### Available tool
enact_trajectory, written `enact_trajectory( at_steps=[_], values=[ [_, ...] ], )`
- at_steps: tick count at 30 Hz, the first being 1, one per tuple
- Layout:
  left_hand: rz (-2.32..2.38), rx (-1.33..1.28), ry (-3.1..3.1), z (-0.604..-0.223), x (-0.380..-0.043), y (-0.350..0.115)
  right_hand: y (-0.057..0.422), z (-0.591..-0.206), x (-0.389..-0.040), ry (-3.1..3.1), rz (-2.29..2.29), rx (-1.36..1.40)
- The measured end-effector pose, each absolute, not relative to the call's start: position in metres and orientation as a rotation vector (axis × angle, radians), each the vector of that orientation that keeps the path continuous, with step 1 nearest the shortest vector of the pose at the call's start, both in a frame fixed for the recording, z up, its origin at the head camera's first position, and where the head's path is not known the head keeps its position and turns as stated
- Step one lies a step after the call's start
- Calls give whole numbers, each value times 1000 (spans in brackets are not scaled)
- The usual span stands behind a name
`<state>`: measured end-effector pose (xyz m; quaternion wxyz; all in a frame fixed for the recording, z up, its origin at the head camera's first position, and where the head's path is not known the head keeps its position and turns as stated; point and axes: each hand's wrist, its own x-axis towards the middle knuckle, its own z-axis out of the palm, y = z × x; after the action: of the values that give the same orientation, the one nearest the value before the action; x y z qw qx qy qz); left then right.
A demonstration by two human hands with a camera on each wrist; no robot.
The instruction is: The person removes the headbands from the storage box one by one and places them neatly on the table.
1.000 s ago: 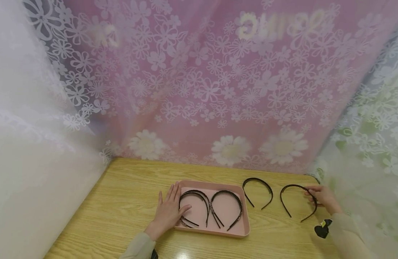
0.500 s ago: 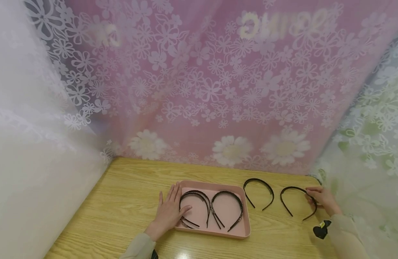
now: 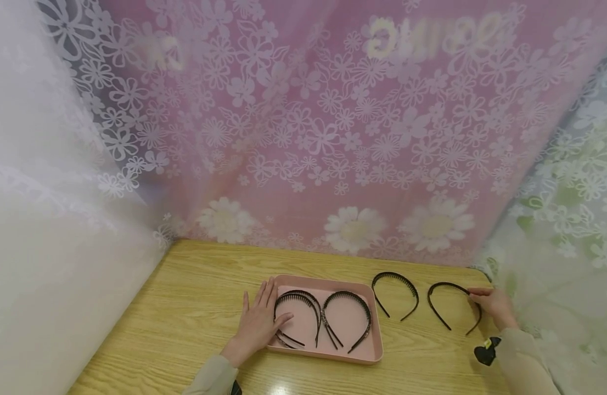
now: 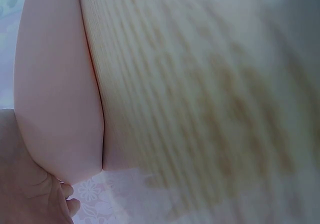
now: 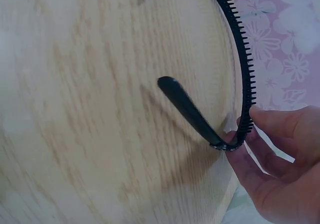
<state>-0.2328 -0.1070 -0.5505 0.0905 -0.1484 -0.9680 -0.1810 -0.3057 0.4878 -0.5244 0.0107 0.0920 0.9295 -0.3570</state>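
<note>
My right hand [image 3: 498,304] pinches a black toothed headband [image 3: 449,283] by one side, at the right of the table. In the right wrist view, thumb and fingers hold this headband [image 5: 245,69] near a bend, its teeth facing outward and one arm casting a shadow on the wood. Straight fingers of my left hand [image 3: 256,323] lie along the left edge of a pink tray [image 3: 328,357], the thumb reaching over its rim. Inside the tray several black headbands [image 3: 347,293] lie in two overlapping groups. The left wrist view shows the tray's outer wall [image 4: 60,84] beside the hand.
Another black headband [image 3: 395,274] lies on the wooden table [image 3: 195,296], between the tray and my right hand. A pink flowered curtain [image 3: 303,137] hangs behind the table, with pale sheets [image 3: 61,219] at both sides.
The right hand has shifted slightly and turned the held headband, so its free ends swing a little to the right and up. The left hand and the tray stay put.
</note>
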Motion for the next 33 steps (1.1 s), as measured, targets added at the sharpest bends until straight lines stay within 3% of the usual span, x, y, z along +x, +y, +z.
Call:
enact_trajectory(
  at_steps=[19,33],
  values=[
    [-518,-451,-2853,-556,-238,-107,489,-525,-302,3003,-1164,348],
    [-518,-437,-2887,-552,-233,-106,451,-509,-298,3018,-1357,310]
  ],
)
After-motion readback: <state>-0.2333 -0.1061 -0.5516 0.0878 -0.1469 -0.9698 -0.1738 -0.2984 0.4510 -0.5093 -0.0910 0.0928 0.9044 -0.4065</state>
